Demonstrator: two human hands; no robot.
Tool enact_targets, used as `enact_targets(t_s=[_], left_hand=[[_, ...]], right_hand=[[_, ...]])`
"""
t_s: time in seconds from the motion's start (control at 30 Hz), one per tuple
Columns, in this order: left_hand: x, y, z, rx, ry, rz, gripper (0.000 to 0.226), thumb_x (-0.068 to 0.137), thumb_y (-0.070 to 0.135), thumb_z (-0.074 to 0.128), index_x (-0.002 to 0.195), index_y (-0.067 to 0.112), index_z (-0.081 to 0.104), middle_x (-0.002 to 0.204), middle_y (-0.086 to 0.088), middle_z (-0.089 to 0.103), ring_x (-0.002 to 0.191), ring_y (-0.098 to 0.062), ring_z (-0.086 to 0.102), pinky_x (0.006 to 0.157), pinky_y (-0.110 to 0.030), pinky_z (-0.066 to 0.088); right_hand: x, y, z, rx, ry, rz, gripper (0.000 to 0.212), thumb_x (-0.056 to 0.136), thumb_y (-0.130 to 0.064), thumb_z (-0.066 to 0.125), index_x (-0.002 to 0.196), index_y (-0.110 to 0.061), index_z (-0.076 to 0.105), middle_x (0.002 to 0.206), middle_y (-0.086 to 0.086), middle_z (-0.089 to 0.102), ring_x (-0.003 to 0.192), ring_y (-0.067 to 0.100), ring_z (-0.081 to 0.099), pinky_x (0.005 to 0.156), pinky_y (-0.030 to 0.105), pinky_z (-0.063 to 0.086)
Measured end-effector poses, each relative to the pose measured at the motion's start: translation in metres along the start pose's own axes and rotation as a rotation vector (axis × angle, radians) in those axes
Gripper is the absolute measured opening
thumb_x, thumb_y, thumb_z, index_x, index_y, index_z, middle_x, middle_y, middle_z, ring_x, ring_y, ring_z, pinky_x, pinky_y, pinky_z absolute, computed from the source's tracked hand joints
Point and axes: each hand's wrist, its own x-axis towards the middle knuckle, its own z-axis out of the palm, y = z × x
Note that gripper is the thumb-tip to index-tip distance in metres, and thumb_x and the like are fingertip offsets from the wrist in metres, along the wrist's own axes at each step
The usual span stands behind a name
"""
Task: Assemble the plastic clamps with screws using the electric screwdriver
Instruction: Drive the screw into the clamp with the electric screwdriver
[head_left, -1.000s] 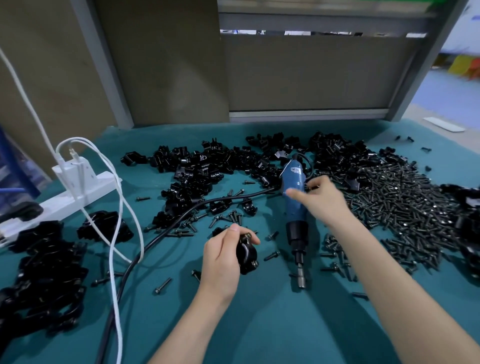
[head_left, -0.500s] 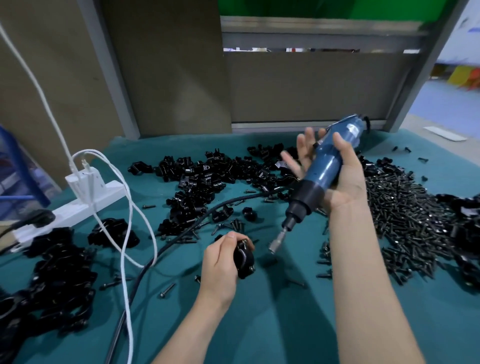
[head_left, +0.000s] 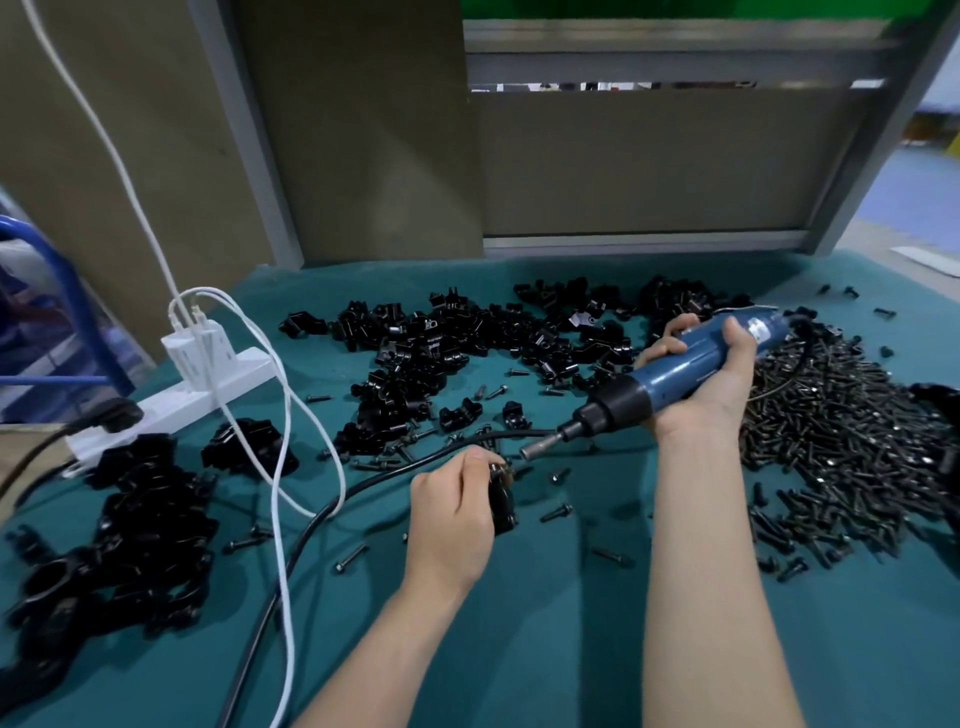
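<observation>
my left hand (head_left: 454, 522) grips a small, stiff, likely light clamp (head_left: 503, 503) by its body over the green table (head_left: 571, 654), while my right hand (head_left: 714, 384) wraps the heavier blue screwdriver (head_left: 680, 366) mid-barrel, tip just beside the clamp, loose screws (head_left: 841, 441) heaped beyond.

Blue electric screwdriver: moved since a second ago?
Yes. The blue electric screwdriver rose off the teal mat into the right hand, tip now near the black plastic clamp.
</observation>
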Motion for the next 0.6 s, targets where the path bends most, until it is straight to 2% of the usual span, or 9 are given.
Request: enact_targets(t_s=[0.17, 0.33, 0.43, 0.5, 0.6], left_hand=[[0.001, 0.001, 0.002, 0.029, -0.002, -0.005, 0.043, 0.09, 0.033, 0.034, 0.067, 0.013, 0.064, 0.056, -0.021, 0.049, 0.055, -0.038, 0.047, 0.05, -0.054, 0.043], [0.003, -0.002, -0.001, 0.038, -0.01, -0.044, 0.044, 0.089, 0.033, 0.034, 0.066, 0.008, 0.063, 0.051, -0.007, 0.044, 0.049, -0.018, 0.042, 0.05, -0.053, 0.043], [0.003, -0.002, -0.002, 0.041, -0.019, -0.062, 0.046, 0.089, 0.034, 0.034, 0.067, 0.007, 0.064, 0.053, -0.004, 0.046, 0.051, -0.017, 0.042, 0.051, -0.051, 0.045], [0.003, -0.001, -0.001, 0.023, -0.019, -0.079, 0.047, 0.09, 0.034, 0.034, 0.067, 0.007, 0.065, 0.052, 0.001, 0.046, 0.051, -0.015, 0.042, 0.05, -0.044, 0.047], [0.004, -0.003, 0.001, -0.054, -0.002, -0.126, 0.048, 0.1, 0.024, 0.038, 0.063, 0.009, 0.065, 0.047, 0.009, 0.047, 0.047, -0.007, 0.043, 0.042, -0.023, 0.043]], right_hand=[[-0.001, 0.009, 0.007, -0.109, -0.013, -0.001, 0.017, 0.089, -0.033, 0.059, 0.083, -0.017, 0.057, 0.073, -0.005, 0.061, 0.046, 0.007, 0.047, 0.048, 0.018, 0.044], [-0.003, 0.016, 0.014, -0.145, -0.056, 0.001, 0.018, 0.091, -0.032, 0.056, 0.083, -0.016, 0.055, 0.073, -0.005, 0.058, 0.046, 0.007, 0.046, 0.046, 0.019, 0.043], [-0.004, 0.016, 0.015, -0.148, -0.081, -0.003, 0.018, 0.091, -0.032, 0.055, 0.083, -0.016, 0.054, 0.072, -0.005, 0.057, 0.047, 0.007, 0.045, 0.046, 0.019, 0.043], [-0.004, 0.015, 0.015, -0.147, -0.093, -0.007, 0.017, 0.091, -0.032, 0.054, 0.084, -0.016, 0.054, 0.072, -0.006, 0.056, 0.047, 0.007, 0.045, 0.047, 0.019, 0.042], [-0.004, 0.016, 0.015, -0.128, -0.121, -0.029, 0.018, 0.091, -0.032, 0.052, 0.083, -0.017, 0.054, 0.072, -0.006, 0.054, 0.045, 0.007, 0.045, 0.046, 0.019, 0.042]])
